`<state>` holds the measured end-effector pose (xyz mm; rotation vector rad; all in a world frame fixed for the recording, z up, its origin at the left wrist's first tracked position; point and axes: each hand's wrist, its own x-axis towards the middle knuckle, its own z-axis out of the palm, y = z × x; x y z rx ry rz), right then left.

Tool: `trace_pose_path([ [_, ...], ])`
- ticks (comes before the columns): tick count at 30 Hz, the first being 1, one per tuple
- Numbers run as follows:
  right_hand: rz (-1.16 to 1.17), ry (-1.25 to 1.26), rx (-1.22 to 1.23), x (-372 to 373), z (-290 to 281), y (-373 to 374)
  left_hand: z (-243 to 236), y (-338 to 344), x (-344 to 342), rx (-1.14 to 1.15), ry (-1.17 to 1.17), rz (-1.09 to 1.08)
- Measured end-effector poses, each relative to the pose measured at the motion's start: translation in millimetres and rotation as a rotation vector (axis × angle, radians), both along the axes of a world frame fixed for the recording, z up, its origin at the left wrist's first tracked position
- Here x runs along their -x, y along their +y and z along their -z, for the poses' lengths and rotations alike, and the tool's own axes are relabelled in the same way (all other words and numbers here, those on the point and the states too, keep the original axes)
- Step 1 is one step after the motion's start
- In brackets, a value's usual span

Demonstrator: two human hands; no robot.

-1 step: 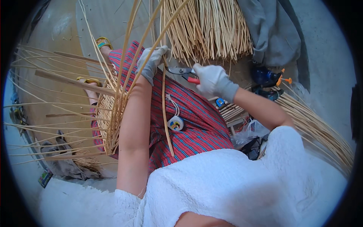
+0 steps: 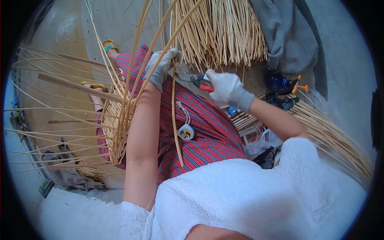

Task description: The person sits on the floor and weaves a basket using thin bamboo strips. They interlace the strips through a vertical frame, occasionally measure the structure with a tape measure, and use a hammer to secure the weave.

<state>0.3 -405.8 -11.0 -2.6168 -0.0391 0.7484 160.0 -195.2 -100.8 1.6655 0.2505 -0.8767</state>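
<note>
My left hand [image 2: 161, 64], in a whitish work glove, is closed on a peeled rod [image 2: 175, 116] that hangs down over my red striped skirt [image 2: 208, 130]. My right hand [image 2: 227, 86], gloved too, grips red-handled pruning shears [image 2: 195, 79]. Their curved jaws are at the rod, just below my left fingers; whether they touch it I cannot tell. Left of my left forearm lies a woven basket [image 2: 110, 120], its long rods and flat wooden stakes sticking out. A round white tape measure [image 2: 186, 132] on a cord rests on my lap.
A thick bundle of cut rods [image 2: 218, 34] lies ahead, with grey cloth [image 2: 282, 36] beside it. At right are a dark blue spray bottle [image 2: 277, 81] with orange parts and another rod bundle [image 2: 332, 136]. Cloth and short offcuts [image 2: 90, 170] lie at the left.
The shears have tilted and shifted slightly down and right along with my right hand. My left hand keeps its hold on the rod.
</note>
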Motion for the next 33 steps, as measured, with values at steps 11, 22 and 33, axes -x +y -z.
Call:
trace_pose_path([
  [11, 0.392, -0.337, -0.125, 51.4, 45.7, 47.6, 0.3, -6.0, 6.4, 0.711, 0.185, -0.223],
  [22, 0.291, -0.306, 0.011, 39.3, 48.9, 37.8, 9.9, -3.3, 4.4, 0.605, 0.209, -0.236],
  [33, 0.434, 0.478, 0.337, 138.3, 189.8, -30.8, -49.6, 25.4, 88.6, -0.225, -0.436, 0.079],
])
